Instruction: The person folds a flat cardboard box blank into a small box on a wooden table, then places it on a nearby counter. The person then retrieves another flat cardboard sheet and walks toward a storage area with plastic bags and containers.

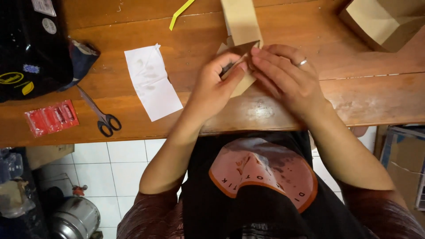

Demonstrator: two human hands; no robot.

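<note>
Both hands meet over a piece of tan paper [242, 85] lying on the wooden table [367, 97]. My left hand [217, 84] pinches a folded corner flap of that paper between thumb and fingers. My right hand [287, 77], with a ring on one finger, presses its fingers flat against the same fold from the right. A long tan paper strip [241, 20] runs away from the hands toward the far edge.
A white paper sheet [152, 82] lies left of the hands, with black-handled scissors [99, 110] and a red packet [52, 117] further left. A black bag [31, 48] fills the far left corner. A yellow strip [180, 13] and a tan box [383, 22] sit at the back.
</note>
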